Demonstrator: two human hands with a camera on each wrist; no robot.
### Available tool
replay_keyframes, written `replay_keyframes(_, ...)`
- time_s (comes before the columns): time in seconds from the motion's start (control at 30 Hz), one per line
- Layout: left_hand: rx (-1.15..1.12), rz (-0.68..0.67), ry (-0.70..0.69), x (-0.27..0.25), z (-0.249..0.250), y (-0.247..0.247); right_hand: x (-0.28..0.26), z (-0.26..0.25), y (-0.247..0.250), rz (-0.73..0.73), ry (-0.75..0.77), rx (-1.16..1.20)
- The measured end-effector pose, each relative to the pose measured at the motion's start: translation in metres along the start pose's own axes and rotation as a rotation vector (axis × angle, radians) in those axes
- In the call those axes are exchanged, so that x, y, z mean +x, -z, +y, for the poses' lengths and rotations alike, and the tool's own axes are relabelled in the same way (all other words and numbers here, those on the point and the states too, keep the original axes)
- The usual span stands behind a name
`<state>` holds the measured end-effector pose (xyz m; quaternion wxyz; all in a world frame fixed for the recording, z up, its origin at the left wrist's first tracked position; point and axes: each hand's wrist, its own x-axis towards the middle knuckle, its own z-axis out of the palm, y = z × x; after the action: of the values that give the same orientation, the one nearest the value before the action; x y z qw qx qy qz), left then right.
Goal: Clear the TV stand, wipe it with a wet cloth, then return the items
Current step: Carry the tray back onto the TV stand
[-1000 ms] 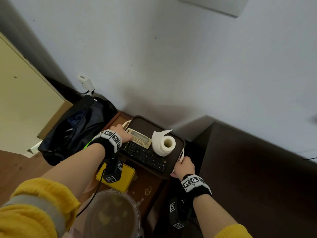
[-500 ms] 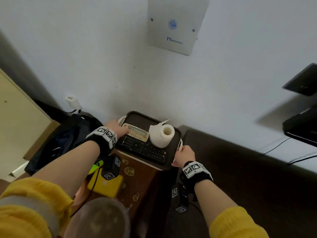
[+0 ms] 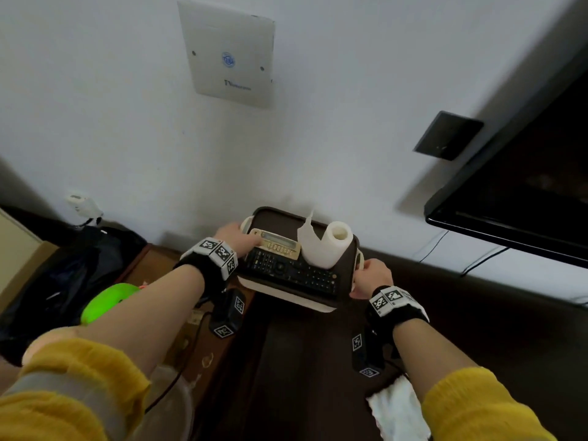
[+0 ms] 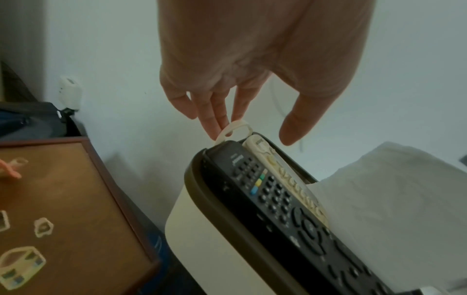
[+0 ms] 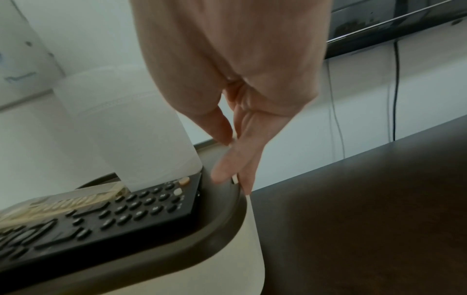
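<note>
A tray (image 3: 286, 292) with a dark top and cream sides carries a black remote (image 3: 292, 272), a beige remote (image 3: 276, 245) and a toilet roll (image 3: 327, 246). It is held up over the left end of the dark TV stand (image 3: 477, 329). My left hand (image 3: 234, 237) hooks its fingers through the tray's left loop handle (image 4: 235, 127). My right hand (image 3: 372, 275) grips the right handle, with fingers (image 5: 227, 165) along the tray's end. In the wrist views the tray (image 4: 215, 239) (image 5: 177, 259) looks tilted. A white cloth (image 3: 397, 412) lies on the stand near me.
A brown side table (image 3: 152, 265) with stickers stands left of the stand, with a green object (image 3: 108, 300) and a black bag (image 3: 63, 275) beside it. A dark TV (image 3: 525, 192) hangs on the wall at the right, cables below it. The wall is close behind the tray.
Both hands have lifted the tray off the brown side table and carried it right, over the dark TV stand. The view has swung up and right, bringing the TV into sight.
</note>
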<state>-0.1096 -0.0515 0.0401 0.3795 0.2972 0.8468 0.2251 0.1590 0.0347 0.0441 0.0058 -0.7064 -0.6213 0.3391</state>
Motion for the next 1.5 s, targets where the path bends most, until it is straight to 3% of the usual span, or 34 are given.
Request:
replay_keyframes(0.33,0.056,-0.088,0.019,-0.002,0.048,-0.099,0.058,0.08,0.055,0.043,-0.064,0.026)
replay_keyframes(0.67,0.162,-0.068,0.049,0.018,0.063,-0.136,0.105,0.103,0.054,-0.063,-0.024,-0.016)
replay_keyframes(0.97,0.269,-0.017,0.049,0.025,0.058,-0.126,0.113,0.09,0.034,-0.087,-0.003,0.174)
replay_keyframes(1.17,0.206,-0.105,-0.029,0.012,0.041,-0.113,0.087,0.08,0.033,-0.031,-0.096,-0.127)
replay_keyframes(1.33,0.29,-0.142,-0.002,-0.006,0.009,-0.087,0.059,0.071,0.02,-0.173,-0.25,-0.058)
replay_keyframes(1.5,0.323,-0.17,-0.018,-0.032,-0.05,-0.046,0.006,0.053,-0.015,-0.239,-0.228,-0.098)
